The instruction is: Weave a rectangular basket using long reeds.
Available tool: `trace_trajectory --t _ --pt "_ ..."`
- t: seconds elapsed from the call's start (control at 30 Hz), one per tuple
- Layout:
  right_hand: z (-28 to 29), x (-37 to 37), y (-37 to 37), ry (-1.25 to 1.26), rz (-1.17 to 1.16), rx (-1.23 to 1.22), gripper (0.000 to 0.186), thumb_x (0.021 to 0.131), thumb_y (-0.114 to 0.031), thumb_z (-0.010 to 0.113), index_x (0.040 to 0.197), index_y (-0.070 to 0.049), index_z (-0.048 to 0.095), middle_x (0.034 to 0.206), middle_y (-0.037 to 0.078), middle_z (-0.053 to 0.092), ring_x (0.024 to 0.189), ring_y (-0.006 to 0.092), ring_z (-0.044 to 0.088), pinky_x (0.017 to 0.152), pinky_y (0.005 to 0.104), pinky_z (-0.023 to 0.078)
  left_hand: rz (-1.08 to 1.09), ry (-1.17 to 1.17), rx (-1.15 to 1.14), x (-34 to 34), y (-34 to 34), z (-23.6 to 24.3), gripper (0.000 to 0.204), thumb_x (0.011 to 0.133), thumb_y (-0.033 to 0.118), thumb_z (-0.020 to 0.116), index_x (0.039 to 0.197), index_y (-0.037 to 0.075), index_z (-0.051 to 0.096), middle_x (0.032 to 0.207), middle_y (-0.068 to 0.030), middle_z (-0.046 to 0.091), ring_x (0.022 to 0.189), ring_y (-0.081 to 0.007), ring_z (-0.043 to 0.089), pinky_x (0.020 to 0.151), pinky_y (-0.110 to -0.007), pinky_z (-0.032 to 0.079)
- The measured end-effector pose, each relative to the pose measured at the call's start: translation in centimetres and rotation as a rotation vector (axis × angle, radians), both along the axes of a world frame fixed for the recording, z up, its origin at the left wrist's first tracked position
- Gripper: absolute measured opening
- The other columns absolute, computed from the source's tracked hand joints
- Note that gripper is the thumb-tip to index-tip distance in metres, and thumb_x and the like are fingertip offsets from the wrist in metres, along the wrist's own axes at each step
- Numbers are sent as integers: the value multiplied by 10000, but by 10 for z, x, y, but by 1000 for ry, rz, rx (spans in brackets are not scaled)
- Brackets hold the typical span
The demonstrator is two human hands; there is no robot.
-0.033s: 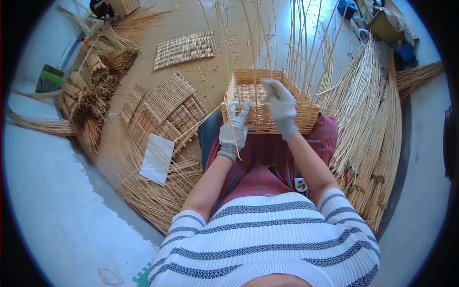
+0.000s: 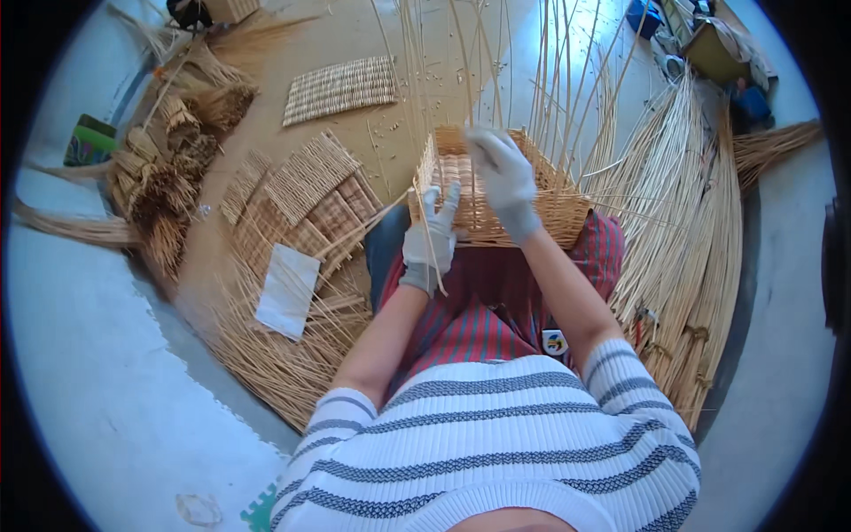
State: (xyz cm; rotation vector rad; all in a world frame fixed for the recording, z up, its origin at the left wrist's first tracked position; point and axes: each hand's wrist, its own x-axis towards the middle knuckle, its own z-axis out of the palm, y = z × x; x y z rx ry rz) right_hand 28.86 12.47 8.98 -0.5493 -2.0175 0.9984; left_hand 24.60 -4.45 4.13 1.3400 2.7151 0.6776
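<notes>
A rectangular wicker basket rests on my lap, with long upright stakes rising from its walls. My left hand, in a pale grey work glove, lies against its near left corner. Its fingers are stretched up and apart on the weave, and a loose flat strand hangs down across the glove. My gloved right hand is above the near wall, fingers curled beside a tall stake. Slight blur covers those fingertips, and what they pinch is hidden.
Flat woven panels lie on the floor at left, with another panel beyond. A white sheet lies on loose canes. Bundled straw stands along the left wall. Long pale canes cover the right side.
My right hand has moved left across the basket, up to the tall stake. My left hand stays at the near left corner.
</notes>
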Motion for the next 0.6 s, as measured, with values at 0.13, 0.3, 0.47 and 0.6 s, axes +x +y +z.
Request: trace_trajectory --t 0.13,0.3,0.47,0.6 --pt "7 -23 14 -113 -20 26 612 903 -66 603 1483 -195 456 1258 114 661 903 266 708 755 329 545 27 -58 -65 -4 2 -3 814 789 200 787 1513 285 426 1405 -169 466 1059 -401 648 810 -491 570" --pt "-22 84 2 104 -173 -445 517 1036 -72 519 1522 -73 341 1143 109 689 767 101 596 716 260 527 -56 161 83 1 21 -3 631 829 197 762 1423 179 552 1423 -147 476 1144 -376 605 971 -426 506" --pt "-8 69 41 -106 -132 398 493 919 -6 639 1394 -84 533 1176 144 677 1082 305 642 910 385 517 -179 -74 -82 52 64 12 901 812 212 762 1574 204 281 1446 -205 454 990 -338 689 796 -432 572" --pt "-10 88 65 48 -147 -47 502 957 -22 576 1447 -115 512 1183 134 657 1017 195 608 856 324 503 -192 -16 -99 45 72 16 853 811 191 756 1541 306 329 1365 -205 471 851 -321 697 728 -435 583"
